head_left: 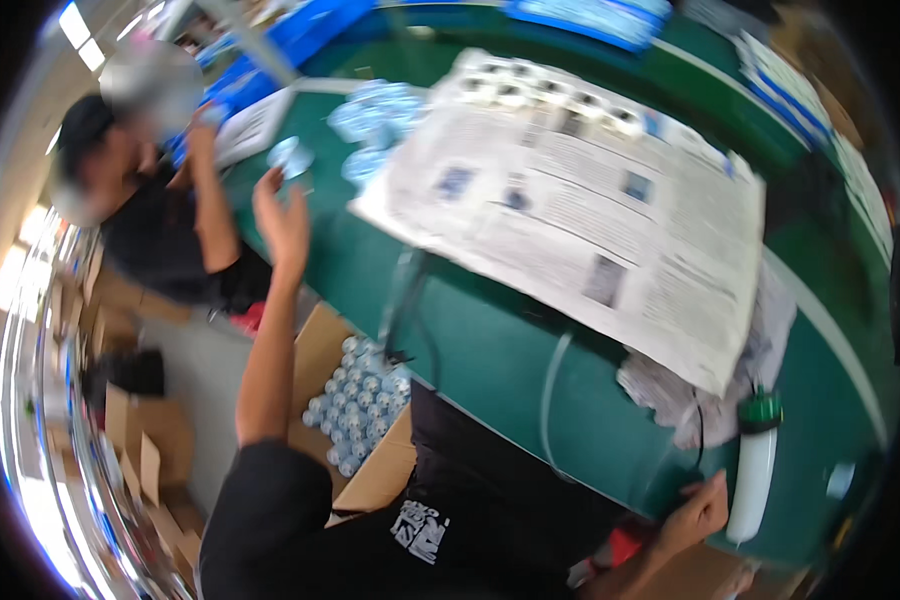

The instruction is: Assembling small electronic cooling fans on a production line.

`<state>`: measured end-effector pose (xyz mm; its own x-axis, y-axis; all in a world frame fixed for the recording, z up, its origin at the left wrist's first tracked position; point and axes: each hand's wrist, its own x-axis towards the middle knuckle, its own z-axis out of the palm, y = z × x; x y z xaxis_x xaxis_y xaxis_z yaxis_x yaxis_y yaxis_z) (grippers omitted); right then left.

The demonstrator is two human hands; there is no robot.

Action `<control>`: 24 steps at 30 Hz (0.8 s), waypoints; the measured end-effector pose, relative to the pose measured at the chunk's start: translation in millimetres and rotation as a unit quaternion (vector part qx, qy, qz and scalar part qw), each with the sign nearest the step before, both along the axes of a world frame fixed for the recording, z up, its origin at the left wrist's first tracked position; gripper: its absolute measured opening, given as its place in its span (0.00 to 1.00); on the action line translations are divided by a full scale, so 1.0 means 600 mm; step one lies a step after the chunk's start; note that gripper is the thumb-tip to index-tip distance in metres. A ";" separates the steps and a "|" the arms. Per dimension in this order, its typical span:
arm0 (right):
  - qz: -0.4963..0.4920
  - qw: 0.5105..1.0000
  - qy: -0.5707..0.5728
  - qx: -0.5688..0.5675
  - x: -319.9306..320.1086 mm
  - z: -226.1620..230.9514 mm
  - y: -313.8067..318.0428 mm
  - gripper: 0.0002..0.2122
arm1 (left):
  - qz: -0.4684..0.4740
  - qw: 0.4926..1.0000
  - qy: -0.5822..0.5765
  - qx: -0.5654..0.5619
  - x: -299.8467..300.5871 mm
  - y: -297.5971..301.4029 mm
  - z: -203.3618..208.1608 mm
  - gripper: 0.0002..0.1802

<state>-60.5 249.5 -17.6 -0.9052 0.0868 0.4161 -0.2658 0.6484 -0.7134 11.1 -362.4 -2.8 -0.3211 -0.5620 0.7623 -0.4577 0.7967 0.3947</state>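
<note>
My left hand reaches out over the table's left side, fingers apart. Just past its fingertips is a small pale blue, see-through plastic piece; whether they touch is blurred. To the right of that hand lies a cluster of similar pale blue plastic pieces. At the lower right, my right hand is curled closed by the table edge, and what it holds, if anything, is hidden. Beside it lies a white tube with a green cap, apart from the fingers.
Printed paper covers much of the green table, with a row of small white parts along its far edge. A cardboard box of pale blue round pieces stands below. A co-worker sits at left.
</note>
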 end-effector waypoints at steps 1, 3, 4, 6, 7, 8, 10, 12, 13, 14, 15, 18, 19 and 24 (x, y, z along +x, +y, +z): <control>-0.006 1.000 -0.004 0.007 0.001 0.000 0.009 0.22 | -0.062 0.993 0.028 0.096 -0.025 0.102 0.018 0.17; -0.012 0.999 -0.042 0.006 0.000 0.022 -0.003 0.19 | -0.159 0.967 0.069 0.186 -0.003 0.238 0.030 0.12; 0.004 0.999 -0.041 0.012 -0.001 0.026 -0.009 0.17 | -0.198 0.959 0.094 0.181 0.020 0.319 0.045 0.09; 0.007 0.999 -0.040 0.009 -0.003 0.044 -0.023 0.19 | -0.320 0.933 0.097 0.130 0.034 0.438 0.045 0.05; 0.018 0.999 -0.037 0.011 -0.002 0.044 -0.017 0.19 | -0.429 0.878 0.128 0.167 0.028 0.479 0.033 0.06; 0.030 0.999 -0.025 0.009 -0.005 0.057 -0.020 0.18 | -0.461 0.853 0.133 0.206 0.009 0.526 0.030 0.06; 0.070 0.995 0.056 0.053 -0.013 0.081 -0.004 0.14 | -0.463 0.810 0.147 0.330 -0.010 0.583 0.011 0.04; 0.071 0.973 0.151 0.157 -0.037 0.124 0.033 0.12 | -0.461 0.796 0.134 0.368 -0.014 0.590 -0.010 0.04; 0.002 0.973 0.161 0.165 -0.065 0.154 0.050 0.12 | -0.438 0.803 0.125 0.383 -0.019 0.586 -0.021 0.03; -0.049 0.979 0.125 0.151 -0.109 0.155 0.088 0.11 | -0.431 0.821 0.118 0.357 -0.016 0.572 -0.033 0.03; -0.112 0.990 0.046 0.074 -0.148 0.181 0.115 0.13 | -0.445 0.798 0.152 0.378 -0.013 0.559 -0.038 0.03; -0.255 0.936 -0.031 0.240 -0.294 0.168 0.421 0.22 | -0.471 0.742 0.200 0.432 -0.015 0.568 -0.025 0.04; -0.339 0.885 -0.027 0.320 -0.316 0.120 0.532 0.26 | -0.477 0.715 0.213 0.464 -0.027 0.572 -0.023 0.04; -0.278 0.923 -0.047 0.262 -0.331 -0.002 0.773 0.26 | -0.494 0.693 0.175 0.496 -0.027 0.564 -0.030 0.06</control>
